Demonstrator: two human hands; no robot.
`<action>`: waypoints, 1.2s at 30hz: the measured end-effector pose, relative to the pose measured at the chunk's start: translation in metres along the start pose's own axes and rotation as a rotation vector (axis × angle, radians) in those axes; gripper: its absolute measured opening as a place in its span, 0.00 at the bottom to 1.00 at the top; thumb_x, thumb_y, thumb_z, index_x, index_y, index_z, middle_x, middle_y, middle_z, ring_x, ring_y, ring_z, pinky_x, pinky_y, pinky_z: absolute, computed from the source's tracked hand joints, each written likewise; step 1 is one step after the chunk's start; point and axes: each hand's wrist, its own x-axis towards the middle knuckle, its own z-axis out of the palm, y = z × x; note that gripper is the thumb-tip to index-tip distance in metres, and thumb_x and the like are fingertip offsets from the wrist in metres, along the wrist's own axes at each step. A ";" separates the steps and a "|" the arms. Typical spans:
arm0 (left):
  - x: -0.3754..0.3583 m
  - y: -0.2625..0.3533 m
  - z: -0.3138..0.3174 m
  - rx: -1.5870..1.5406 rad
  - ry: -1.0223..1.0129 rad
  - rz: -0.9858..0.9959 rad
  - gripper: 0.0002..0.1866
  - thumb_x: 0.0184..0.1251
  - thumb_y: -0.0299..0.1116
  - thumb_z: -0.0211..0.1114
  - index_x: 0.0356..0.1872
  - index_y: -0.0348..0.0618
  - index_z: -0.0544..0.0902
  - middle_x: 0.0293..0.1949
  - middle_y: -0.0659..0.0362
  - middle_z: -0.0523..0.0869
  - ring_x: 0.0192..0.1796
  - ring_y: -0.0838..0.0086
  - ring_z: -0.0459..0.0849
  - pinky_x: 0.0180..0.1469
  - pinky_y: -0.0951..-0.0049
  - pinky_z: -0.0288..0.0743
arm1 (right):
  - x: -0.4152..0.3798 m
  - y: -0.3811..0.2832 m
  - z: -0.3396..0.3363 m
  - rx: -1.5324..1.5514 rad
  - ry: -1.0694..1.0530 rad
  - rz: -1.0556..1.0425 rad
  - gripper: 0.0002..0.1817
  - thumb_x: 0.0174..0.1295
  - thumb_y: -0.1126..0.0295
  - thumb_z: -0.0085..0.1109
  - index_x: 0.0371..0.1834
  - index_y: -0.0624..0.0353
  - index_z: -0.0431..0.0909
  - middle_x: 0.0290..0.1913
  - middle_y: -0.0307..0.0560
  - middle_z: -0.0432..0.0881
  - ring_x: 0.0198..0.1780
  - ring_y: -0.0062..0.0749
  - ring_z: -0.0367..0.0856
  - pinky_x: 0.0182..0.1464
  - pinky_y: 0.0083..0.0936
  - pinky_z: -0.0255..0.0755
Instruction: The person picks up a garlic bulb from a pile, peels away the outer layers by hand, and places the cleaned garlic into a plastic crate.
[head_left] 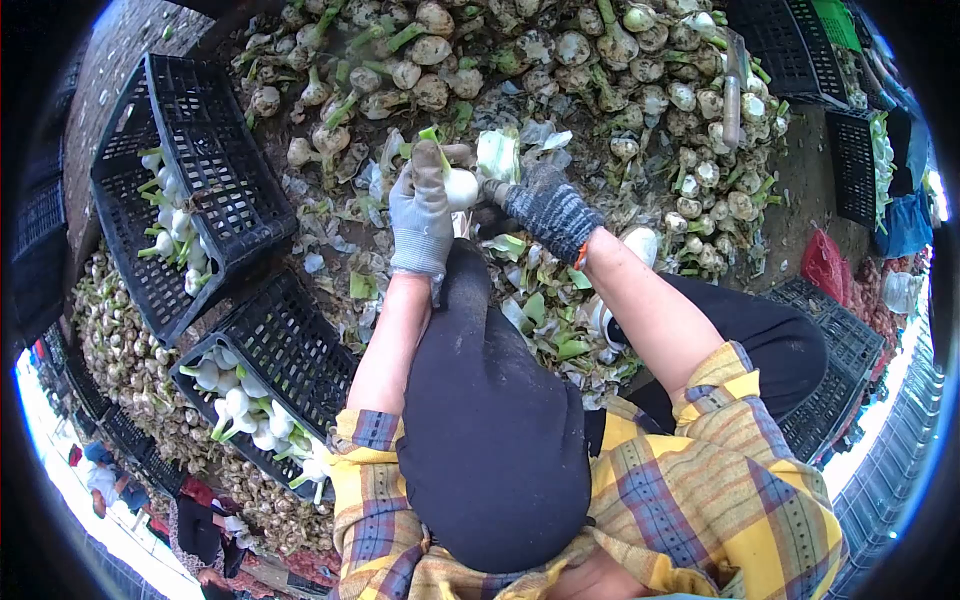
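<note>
My left hand [420, 215], in a grey glove, is closed around a peeled white onion [460, 188] with a short green stem on top. Close against the onion's right side is my right hand [550, 212], in a dark striped glove. Its fingers are curled, and what they hold, if anything, is hidden. Just behind the two hands shows a pale green-white piece of onion skin [498, 155]. Below them, peelings [535, 308] litter the ground between my legs.
Unpeeled onions [430, 60] are heaped in front, with a long-handled tool [733, 100] lying on them. To my left, two black crates, one farther [225, 180] and one nearer [290, 330], hold white onions. Another crate [840, 350] and a red bag [825, 262] are at right. Other people [105, 480] appear lower left.
</note>
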 end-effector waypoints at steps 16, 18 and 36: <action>-0.001 -0.002 -0.004 0.060 -0.131 0.024 0.28 0.65 0.58 0.52 0.41 0.37 0.81 0.33 0.61 0.82 0.33 0.80 0.79 0.36 0.80 0.74 | -0.007 -0.021 -0.004 0.508 -0.237 0.131 0.19 0.59 0.64 0.57 0.54 0.54 0.73 0.43 0.41 0.81 0.37 0.24 0.80 0.37 0.25 0.78; 0.000 -0.003 -0.003 0.072 -0.107 0.059 0.26 0.65 0.56 0.55 0.41 0.38 0.80 0.35 0.61 0.82 0.35 0.80 0.79 0.37 0.80 0.74 | -0.006 -0.021 -0.003 0.449 -0.179 0.157 0.16 0.60 0.64 0.57 0.50 0.56 0.75 0.40 0.42 0.81 0.35 0.25 0.81 0.37 0.25 0.79; 0.008 -0.010 -0.001 -0.112 0.053 -0.051 0.25 0.68 0.52 0.52 0.45 0.37 0.77 0.39 0.59 0.81 0.41 0.77 0.79 0.43 0.78 0.73 | 0.008 0.013 -0.004 0.999 -0.235 0.274 0.15 0.62 0.67 0.55 0.50 0.59 0.73 0.43 0.47 0.80 0.42 0.33 0.81 0.49 0.31 0.76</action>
